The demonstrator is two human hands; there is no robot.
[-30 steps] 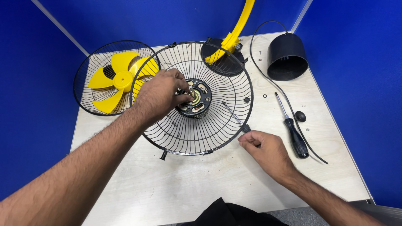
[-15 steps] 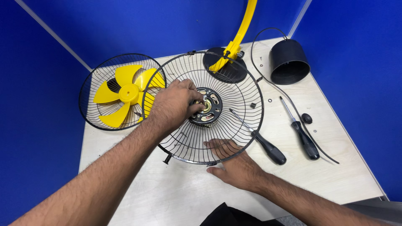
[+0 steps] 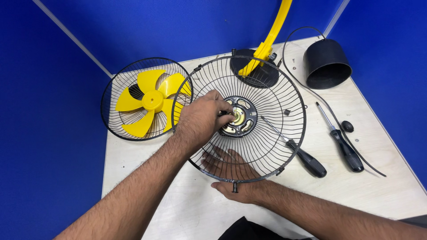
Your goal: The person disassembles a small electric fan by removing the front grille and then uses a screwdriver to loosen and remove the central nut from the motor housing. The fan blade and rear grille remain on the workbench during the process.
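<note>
A round black wire fan guard (image 3: 275, 89) lies on the pale table with a black-and-brass hub (image 3: 243, 119) at its middle. My left hand (image 3: 202, 120) reaches over the guard, and its fingertips pinch a small part at the hub's centre. My right hand (image 3: 233, 175) lies flat at the guard's near rim. Its fingers are spread under the wires and show through them. A black-handled screwdriver (image 3: 311, 162) rests just right of that hand, with its shaft running under the guard.
A yellow fan blade (image 3: 151, 102) sits in a second wire guard (image 3: 111, 120) at the left. Behind are a yellow stand (image 3: 272, 38) on a black base (image 3: 258, 75), a black cup-shaped cover (image 3: 327, 66) and a black cable (image 3: 311, 93). A second screwdriver (image 3: 349, 153) and a small black knob (image 3: 347, 126) lie right.
My right hand has let go of a screwdriver at the right and slid left under the guard's near rim. My left hand has stayed at the hub.
</note>
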